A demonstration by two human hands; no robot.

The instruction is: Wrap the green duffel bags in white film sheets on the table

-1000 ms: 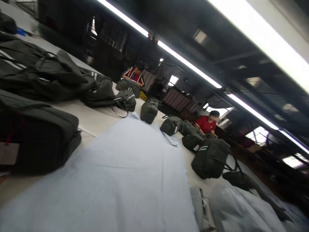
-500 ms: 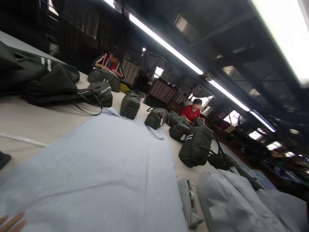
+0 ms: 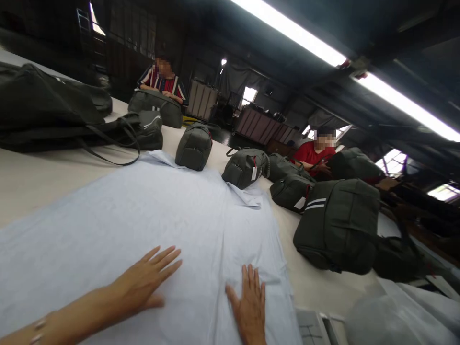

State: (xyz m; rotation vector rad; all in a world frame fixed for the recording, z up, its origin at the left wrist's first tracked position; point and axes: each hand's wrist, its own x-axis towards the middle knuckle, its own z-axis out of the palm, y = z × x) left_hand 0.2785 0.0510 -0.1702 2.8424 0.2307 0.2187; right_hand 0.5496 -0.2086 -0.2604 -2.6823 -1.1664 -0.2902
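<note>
A large pale blue cloth point(image 3: 151, 211) lies spread flat on the white table point(image 3: 39, 177). My left hand point(image 3: 145, 280) rests palm down on the cloth, fingers stretched out and apart. My right hand point(image 3: 249, 304) lies flat on the cloth a little to the right, near a crease, fingers extended. Neither hand holds anything.
Several dark green bags stand around the cloth: one point(image 3: 338, 225) close at the right, others point(image 3: 194, 146) point(image 3: 246, 167) at its far edge, a pile point(image 3: 46, 112) at the left. Two people sit at the far side, one in red point(image 3: 312, 153), one in stripes point(image 3: 163, 84). Pale wrapped bundles point(image 3: 395, 321) lie at lower right.
The view has tilted down and swung right. Both my hands have come into view and now lie flat on the blue cloth; half a second ago only fingertips showed at the lower left.
</note>
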